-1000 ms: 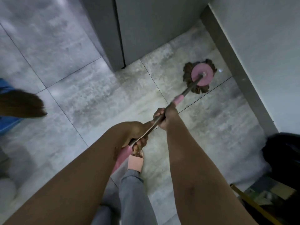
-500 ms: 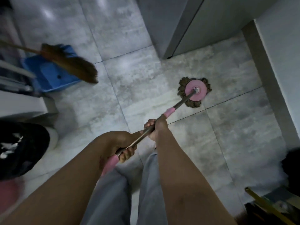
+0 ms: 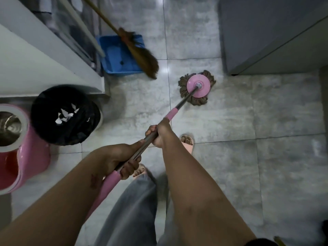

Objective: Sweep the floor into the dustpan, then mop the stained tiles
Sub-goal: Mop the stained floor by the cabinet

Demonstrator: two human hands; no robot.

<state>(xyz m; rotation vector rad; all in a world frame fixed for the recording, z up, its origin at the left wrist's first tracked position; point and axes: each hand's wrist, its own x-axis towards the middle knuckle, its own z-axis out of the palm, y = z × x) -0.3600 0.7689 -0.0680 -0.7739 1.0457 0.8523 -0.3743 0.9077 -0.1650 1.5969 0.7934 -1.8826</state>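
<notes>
- grey trouser legs [image 3: 134, 210] fill the bottom centre of the frame, with a foot in a pink sandal [image 3: 188, 143] planted on the tiled floor [image 3: 248, 121] just right of centre.
- the left hand [image 3: 122, 158], low centre, grips the mop handle [image 3: 179, 105] right above its pink end grip, fingers [image 3: 128, 168] clenched round the metal shaft.
- the right hand [image 3: 159, 134] holds the same shaft a little further up, just below a short pink sleeve, its fingers [image 3: 150, 129] wrapped round it too.
- at the left edge stands a pink bucket [image 3: 32, 153] with a metal basket inside; just beside it is a bin [image 3: 65, 114] lined in black, with white scraps in it.
- the handle slants up and right to the mop head [image 3: 197, 87], a pink disc ringed with brown strands, lying flat on the tiles in the upper centre.
- the blue dustpan [image 3: 115, 57] sits on the floor in the upper left, against a white unit [image 3: 26, 68].
- the broom [image 3: 142, 57] leans across the dustpan, bristles reaching past its right corner.
- a grey cabinet [image 3: 266, 32] fills the upper right, its corner near the mop head.
</notes>
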